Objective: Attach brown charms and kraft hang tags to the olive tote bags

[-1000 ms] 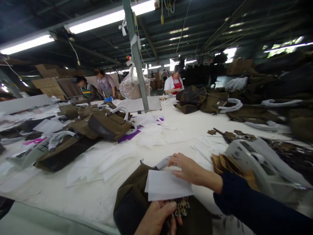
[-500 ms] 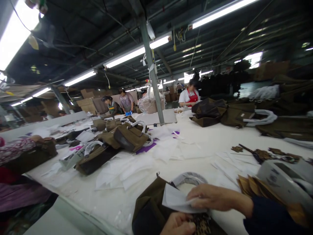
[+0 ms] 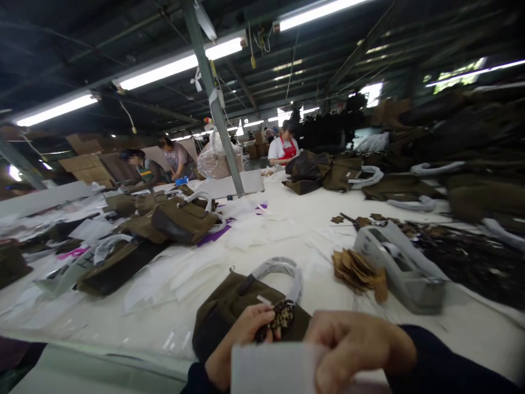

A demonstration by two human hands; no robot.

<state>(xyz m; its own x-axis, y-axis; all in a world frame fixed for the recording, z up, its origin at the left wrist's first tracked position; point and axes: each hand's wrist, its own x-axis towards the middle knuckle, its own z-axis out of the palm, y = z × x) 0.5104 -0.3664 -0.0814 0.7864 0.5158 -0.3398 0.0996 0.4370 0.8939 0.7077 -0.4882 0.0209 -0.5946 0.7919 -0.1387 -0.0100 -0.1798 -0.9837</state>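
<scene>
An olive-green handbag (image 3: 223,293) with a plastic-wrapped handle (image 3: 283,265) lies on the white table in front of me. Over the bag, my left hand (image 3: 246,331) is closed on a leopard-patterned charm (image 3: 283,314), its thumb and fingers pinching one side. My right hand (image 3: 353,347), close to the camera and blurred, grips a white sheet of paper (image 3: 273,369) between thumb and fingers. The sheet hides part of my left wrist and the bag's front edge.
To the right stand a grey tape dispenser (image 3: 404,262) and a stack of brown paper pieces (image 3: 355,271). More leopard charms (image 3: 363,220) lie behind them. Other olive bags (image 3: 184,219) and white sheets (image 3: 180,273) spread leftward. Several people work farther back.
My right hand has drawn the white sheet off the bag, towards the camera. The charm in my left hand now shows more fully. My view has swung to the right.
</scene>
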